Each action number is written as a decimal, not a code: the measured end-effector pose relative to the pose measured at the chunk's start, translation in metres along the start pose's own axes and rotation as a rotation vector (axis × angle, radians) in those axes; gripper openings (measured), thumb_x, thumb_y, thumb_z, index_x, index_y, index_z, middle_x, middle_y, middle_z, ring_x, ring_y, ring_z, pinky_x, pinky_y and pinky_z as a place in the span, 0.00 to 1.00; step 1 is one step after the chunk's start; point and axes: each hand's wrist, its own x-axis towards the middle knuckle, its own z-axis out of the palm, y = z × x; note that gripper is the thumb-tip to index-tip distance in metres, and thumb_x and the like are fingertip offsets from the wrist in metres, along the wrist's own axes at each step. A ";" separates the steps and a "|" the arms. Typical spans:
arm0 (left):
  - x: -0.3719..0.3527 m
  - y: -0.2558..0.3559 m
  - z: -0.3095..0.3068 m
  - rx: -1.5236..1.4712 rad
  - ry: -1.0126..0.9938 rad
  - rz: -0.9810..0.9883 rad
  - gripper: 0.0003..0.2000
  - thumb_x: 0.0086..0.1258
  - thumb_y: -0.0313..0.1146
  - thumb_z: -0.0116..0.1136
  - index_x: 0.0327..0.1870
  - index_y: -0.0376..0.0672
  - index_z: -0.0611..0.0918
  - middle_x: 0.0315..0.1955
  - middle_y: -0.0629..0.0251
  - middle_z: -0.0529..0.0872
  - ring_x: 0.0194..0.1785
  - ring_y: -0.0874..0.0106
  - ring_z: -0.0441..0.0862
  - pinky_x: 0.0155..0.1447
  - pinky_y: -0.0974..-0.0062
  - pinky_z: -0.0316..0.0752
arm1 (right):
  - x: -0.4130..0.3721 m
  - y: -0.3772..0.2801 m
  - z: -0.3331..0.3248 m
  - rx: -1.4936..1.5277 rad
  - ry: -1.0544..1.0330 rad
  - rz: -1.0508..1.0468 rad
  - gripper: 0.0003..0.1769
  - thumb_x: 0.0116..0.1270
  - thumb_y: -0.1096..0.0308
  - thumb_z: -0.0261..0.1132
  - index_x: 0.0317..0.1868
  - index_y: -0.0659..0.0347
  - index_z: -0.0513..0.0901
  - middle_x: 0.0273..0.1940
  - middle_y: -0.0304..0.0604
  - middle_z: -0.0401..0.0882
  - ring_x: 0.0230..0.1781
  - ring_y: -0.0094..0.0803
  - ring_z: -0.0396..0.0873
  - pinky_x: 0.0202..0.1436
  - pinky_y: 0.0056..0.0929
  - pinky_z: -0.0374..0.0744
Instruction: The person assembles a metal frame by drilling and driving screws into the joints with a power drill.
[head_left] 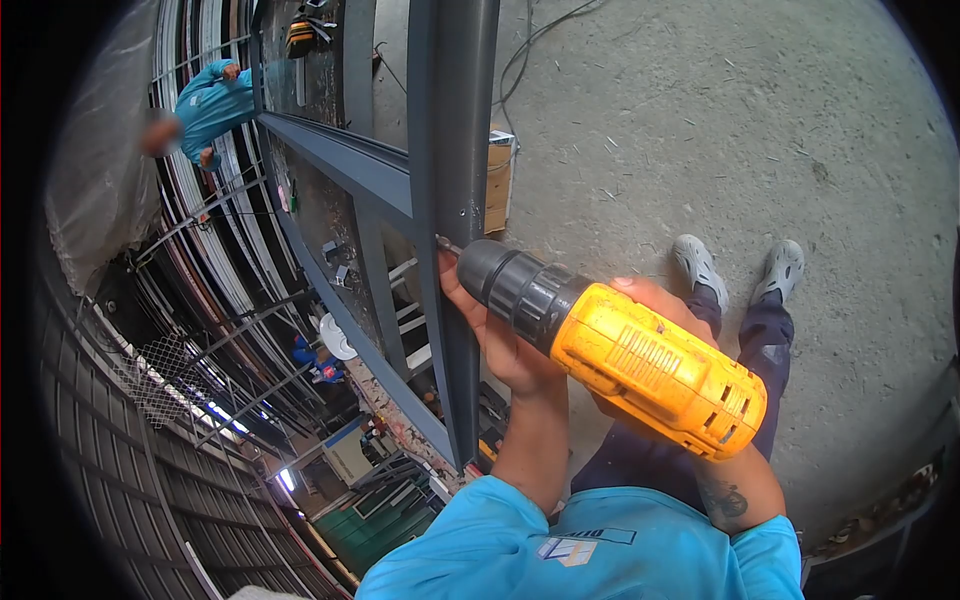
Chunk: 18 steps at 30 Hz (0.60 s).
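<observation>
A yellow and black cordless drill (pixel 650 365) is in my right hand (pixel 655 305), which wraps around its grip beneath the body. The drill's bit (pixel 446 243) points at the side of a dark grey metal frame (pixel 445 150), with its tip at the profile's face. My left hand (pixel 505 340) reaches up along the frame, fingers drawn together at the bit's tip. The drill chuck partly covers those fingers, and whatever they pinch is too small to make out. A small hole (pixel 463 212) shows in the frame just above the bit.
A cross rail (pixel 340 165) joins the frame over a worktable with loose tools. Behind it, a co-worker in a blue shirt (pixel 215 105) stands near racks of long profiles (pixel 245 215). A cardboard box (pixel 498 185) and a cable (pixel 520 60) lie on the concrete floor (pixel 720 130).
</observation>
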 end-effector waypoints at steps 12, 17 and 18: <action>0.002 0.002 0.005 -0.086 0.006 -0.028 0.20 0.71 0.47 0.51 0.52 0.39 0.68 0.36 0.61 0.74 0.40 0.69 0.72 0.54 0.65 0.68 | -0.002 0.003 -0.001 -0.007 -0.027 0.011 0.37 0.52 0.70 0.75 0.62 0.67 0.69 0.48 0.44 0.81 0.48 0.33 0.81 0.57 0.26 0.75; 0.003 0.004 0.010 -0.070 0.018 0.001 0.20 0.72 0.46 0.50 0.53 0.39 0.69 0.39 0.62 0.74 0.41 0.69 0.73 0.53 0.65 0.70 | 0.000 -0.001 -0.002 -0.074 -0.012 -0.012 0.29 0.59 0.73 0.69 0.62 0.58 0.72 0.53 0.42 0.80 0.51 0.29 0.81 0.55 0.22 0.77; 0.003 0.005 0.011 -0.070 0.018 0.001 0.20 0.72 0.46 0.50 0.53 0.39 0.69 0.39 0.62 0.74 0.41 0.69 0.73 0.53 0.65 0.70 | -0.001 -0.001 -0.002 -0.075 -0.012 -0.012 0.29 0.59 0.73 0.69 0.62 0.58 0.72 0.53 0.42 0.80 0.51 0.29 0.81 0.55 0.22 0.77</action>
